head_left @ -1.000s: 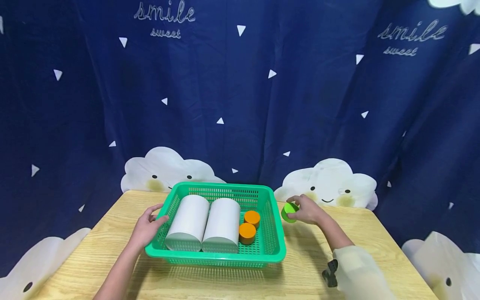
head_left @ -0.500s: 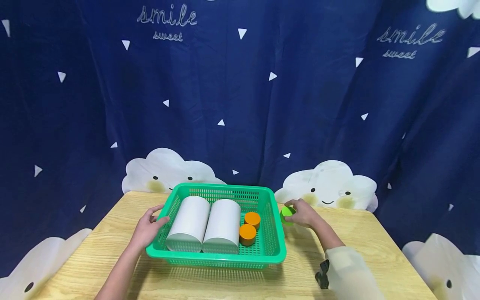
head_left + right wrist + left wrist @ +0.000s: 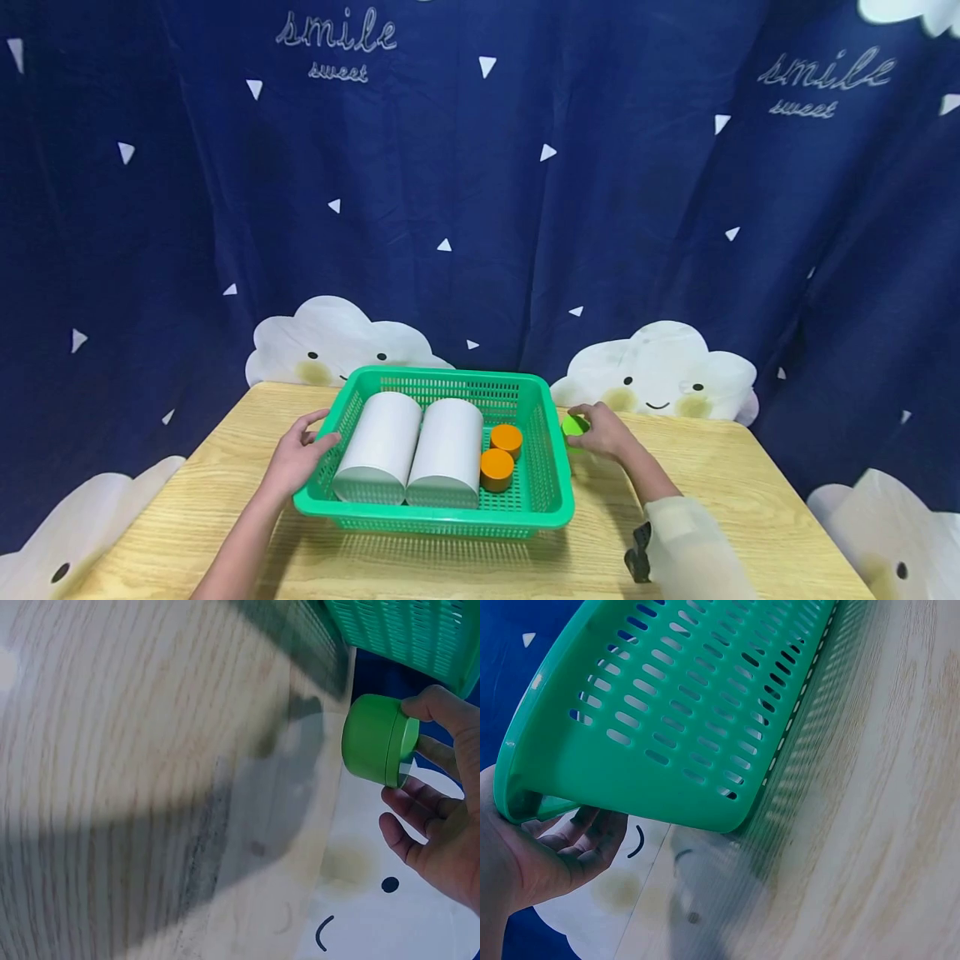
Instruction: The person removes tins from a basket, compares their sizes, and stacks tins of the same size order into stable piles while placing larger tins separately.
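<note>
My left hand (image 3: 294,457) grips the left rim of a green plastic basket (image 3: 435,518). In the left wrist view the thumb side is over the rim of the basket (image 3: 682,712), and the fingers (image 3: 604,840) curl beneath it. Just off the basket's right side, my right hand (image 3: 603,432) pinches a small light-green round container (image 3: 573,426). The right wrist view shows the thumb and fingers at the lid end of this container (image 3: 369,741). Inside the basket two white cylinders (image 3: 379,450) (image 3: 446,454) lie side by side, left of two short orange round containers (image 3: 506,439) (image 3: 497,469).
The basket stands on a light wood-grain table (image 3: 712,500), whose back edge meets a dark blue curtain (image 3: 480,208) printed with clouds and triangles. A pale sleeve (image 3: 693,546) with a black bow covers the right forearm.
My right hand has moved a little left and down with the light-green container, closer to the basket's right side. The left hand stays at the rim, and the basket's contents look unchanged.
</note>
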`<state>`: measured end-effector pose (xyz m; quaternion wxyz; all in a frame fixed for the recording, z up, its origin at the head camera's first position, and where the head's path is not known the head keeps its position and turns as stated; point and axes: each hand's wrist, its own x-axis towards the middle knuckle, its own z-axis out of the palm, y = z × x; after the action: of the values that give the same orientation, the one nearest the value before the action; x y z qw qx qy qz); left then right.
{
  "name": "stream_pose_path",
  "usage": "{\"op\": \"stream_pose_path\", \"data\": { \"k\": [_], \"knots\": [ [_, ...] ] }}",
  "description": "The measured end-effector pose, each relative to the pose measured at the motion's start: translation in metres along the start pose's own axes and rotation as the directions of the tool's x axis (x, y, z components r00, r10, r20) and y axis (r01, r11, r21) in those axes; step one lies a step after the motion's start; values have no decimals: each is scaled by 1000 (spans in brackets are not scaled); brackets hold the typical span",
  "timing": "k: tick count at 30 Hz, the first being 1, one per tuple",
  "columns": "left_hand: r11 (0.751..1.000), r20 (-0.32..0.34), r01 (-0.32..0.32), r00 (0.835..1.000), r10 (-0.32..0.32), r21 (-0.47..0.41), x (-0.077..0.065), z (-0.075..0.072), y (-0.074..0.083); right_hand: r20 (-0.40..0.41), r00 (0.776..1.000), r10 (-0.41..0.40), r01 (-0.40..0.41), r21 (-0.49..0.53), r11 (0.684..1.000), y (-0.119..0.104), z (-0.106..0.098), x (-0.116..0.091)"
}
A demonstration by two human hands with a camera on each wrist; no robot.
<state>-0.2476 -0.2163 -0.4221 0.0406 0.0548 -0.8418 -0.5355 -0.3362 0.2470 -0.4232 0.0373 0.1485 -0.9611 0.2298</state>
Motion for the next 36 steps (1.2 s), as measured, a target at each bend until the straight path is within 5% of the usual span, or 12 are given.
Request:
{"op": "stream_pose_path", "data": {
  "k": [36],
  "knots": [
    [1000, -4, -5, 1000, 5, -23, 0, 1, -1, -18, 996, 90, -91, -23, 996, 10, 21, -3]
  ]
}}
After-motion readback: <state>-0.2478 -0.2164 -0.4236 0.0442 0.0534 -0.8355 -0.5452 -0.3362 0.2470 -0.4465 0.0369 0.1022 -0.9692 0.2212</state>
